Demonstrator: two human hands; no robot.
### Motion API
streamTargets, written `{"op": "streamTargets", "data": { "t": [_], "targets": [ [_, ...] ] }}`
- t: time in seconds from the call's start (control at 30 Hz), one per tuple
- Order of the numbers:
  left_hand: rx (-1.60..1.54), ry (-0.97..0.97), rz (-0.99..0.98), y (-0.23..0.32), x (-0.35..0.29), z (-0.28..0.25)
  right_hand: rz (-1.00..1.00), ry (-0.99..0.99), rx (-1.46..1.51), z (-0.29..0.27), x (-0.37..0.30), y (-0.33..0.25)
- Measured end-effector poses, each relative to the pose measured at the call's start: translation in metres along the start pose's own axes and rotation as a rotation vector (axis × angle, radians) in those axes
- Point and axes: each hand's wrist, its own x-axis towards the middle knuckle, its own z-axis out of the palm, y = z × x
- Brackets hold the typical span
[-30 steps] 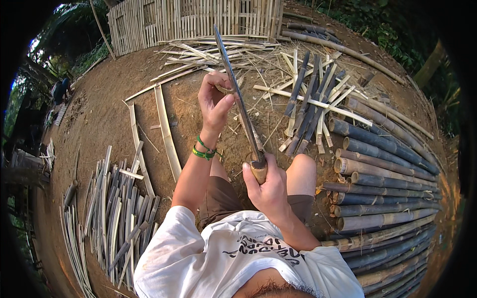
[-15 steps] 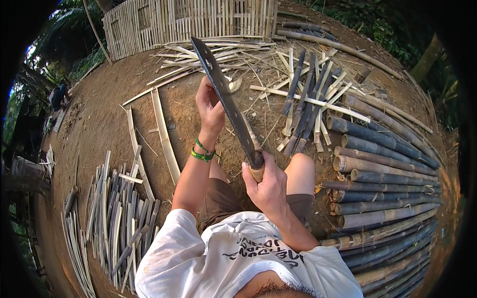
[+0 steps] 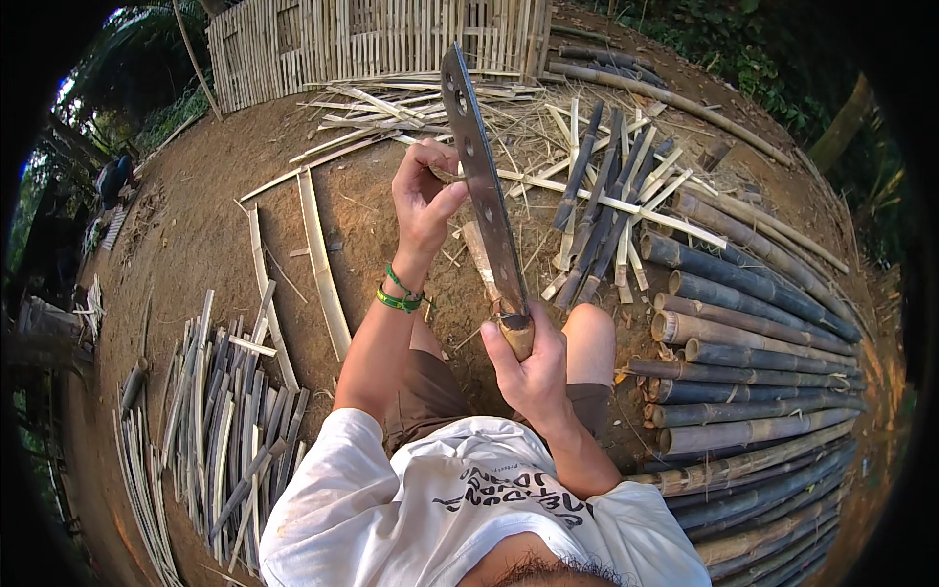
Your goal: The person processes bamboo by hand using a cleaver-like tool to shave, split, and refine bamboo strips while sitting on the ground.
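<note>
My right hand (image 3: 531, 364) is wrapped round the pale wooden handle (image 3: 515, 336) of a machete. Its long dark blade (image 3: 486, 181), pierced by several holes, points up and away from me. Beside the blade's left face, my left hand (image 3: 424, 196) is closed in a pinch on a thin, curled brownish strip (image 3: 447, 175). The strip's far end meets or passes behind the blade; I cannot tell which. Partly hidden by the blade, a pale length of wood or bamboo (image 3: 479, 252) stands out from near the handle.
Whole bamboo poles (image 3: 773, 350) lie stacked at my right. Split bamboo strips (image 3: 235, 421) are heaped at my left, with more slats (image 3: 381, 112) ahead. Dark and pale bamboo pieces (image 3: 608, 196) cross each other ahead right. A slatted bamboo fence (image 3: 381, 44) closes the far side.
The machete has turned, showing its left face, and its tip has swung right. My left hand has shifted slightly right, and the curled strip in its fingers now shows.
</note>
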Motion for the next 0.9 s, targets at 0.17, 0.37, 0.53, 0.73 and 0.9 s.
{"op": "streamTargets", "data": {
  "t": [0.17, 0.37, 0.53, 0.73, 0.9],
  "targets": [
    [0.009, 0.006, -0.007, 0.0023, -0.0024, 0.0018, 0.015, -0.009, -0.031, -0.0012, -0.0026, -0.0019],
    [0.081, 0.039, -0.028, -0.0014, -0.004, -0.0049, -0.077, 0.048, -0.203, -0.0004, -0.0052, -0.0018],
    [0.031, 0.034, -0.067, -0.0009, -0.0066, -0.0046, -0.092, 0.064, -0.24, 0.0017, -0.0065, -0.0004],
    [0.013, 0.033, -0.053, 0.0032, -0.0045, -0.0014, -0.081, 0.052, -0.184, 0.0014, -0.0055, -0.0012],
    [0.091, -0.013, 0.009, 0.0014, -0.0016, 0.0027, 0.077, -0.035, 0.041, -0.0032, -0.0077, -0.0043]
  ]
}}
